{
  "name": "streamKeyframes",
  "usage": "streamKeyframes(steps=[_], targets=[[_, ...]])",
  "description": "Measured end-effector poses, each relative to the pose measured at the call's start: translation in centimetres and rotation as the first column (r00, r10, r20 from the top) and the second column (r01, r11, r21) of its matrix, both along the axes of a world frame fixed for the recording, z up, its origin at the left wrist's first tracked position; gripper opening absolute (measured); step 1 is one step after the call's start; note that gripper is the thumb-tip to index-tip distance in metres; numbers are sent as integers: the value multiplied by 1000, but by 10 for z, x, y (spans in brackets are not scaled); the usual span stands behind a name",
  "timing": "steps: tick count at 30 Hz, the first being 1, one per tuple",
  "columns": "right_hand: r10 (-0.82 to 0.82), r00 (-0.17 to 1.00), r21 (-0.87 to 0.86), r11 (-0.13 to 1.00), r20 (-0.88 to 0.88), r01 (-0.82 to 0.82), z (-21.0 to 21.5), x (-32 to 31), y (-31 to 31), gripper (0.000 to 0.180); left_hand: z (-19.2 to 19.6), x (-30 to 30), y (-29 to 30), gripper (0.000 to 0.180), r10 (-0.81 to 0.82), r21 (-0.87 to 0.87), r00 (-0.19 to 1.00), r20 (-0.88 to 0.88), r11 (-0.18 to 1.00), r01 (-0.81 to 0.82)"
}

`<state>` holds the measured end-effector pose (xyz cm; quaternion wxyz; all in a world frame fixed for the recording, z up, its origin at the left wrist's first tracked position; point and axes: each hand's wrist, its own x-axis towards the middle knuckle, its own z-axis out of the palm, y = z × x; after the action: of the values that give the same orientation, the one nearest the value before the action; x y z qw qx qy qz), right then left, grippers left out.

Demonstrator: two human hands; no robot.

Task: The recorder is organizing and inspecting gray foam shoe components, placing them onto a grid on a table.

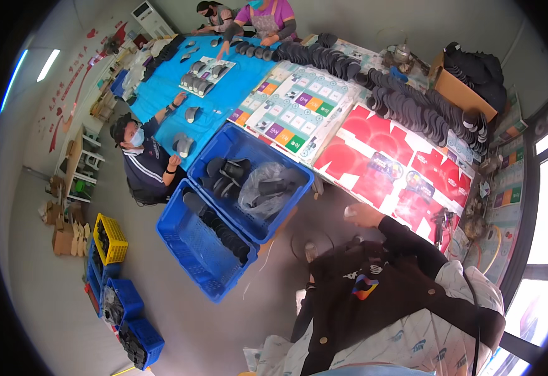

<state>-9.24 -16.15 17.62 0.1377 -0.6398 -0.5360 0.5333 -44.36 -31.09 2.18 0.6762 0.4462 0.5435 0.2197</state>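
So from my end this reads as a lull between two handling moves, just my guess. Main things on the job look to be the dark grey, curved, cap-like pieces (412, 122), lined up in overlapping rows along the far edge of the long table with a blue-covered left part (214, 116). More sit in the deep blue plastic crate (258, 147) against the near edge, and another row in the second, slatted-looking blue crate (224, 276) beside it.

My right hand (364, 215) hangs just off the near edge, by the red-and-white printed sheet (343, 164). Fingers look loosely curled, not spread wide. There's something bright white at the tips, but I can't tell if that's a small item or just glare, so no promises on a hold. My left wrist (310, 286) is down by the dark apron (374, 313); past it I can't make out the hand, so no clue what it's got or how far it's spread.

If I want one of those far-edge pieces, I'd say it calls for a long reach across the sheet, keeping left of the dark metal hand tool (441, 222) near the table's right-hand corner.
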Motion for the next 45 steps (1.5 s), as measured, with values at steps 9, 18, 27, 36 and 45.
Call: streamKeyframes(steps=[9,18,27,36,45], targets=[[-6,1000,34,999,23,5,-1,17,-14,32,1,7,-1,12,-42,-18,999,-15,999,41],[129,959,227,956,253,-188,-6,19,-6,41,13,-27,-31,13,-50,-83,999,-20,995,48],[-20,950,219,971,-312,93,30,-45,19,34,206,-78,73,35,512,13,725,461,813,-583],[259,933,531,842,-248,-92,83,-145,17,23,225,23,126,36,412,-174,616,672,896,-409],[22,921,295,950,-390,103,92,-160,46,34,233,5,151,33,476,173,843,249,835,-522]])
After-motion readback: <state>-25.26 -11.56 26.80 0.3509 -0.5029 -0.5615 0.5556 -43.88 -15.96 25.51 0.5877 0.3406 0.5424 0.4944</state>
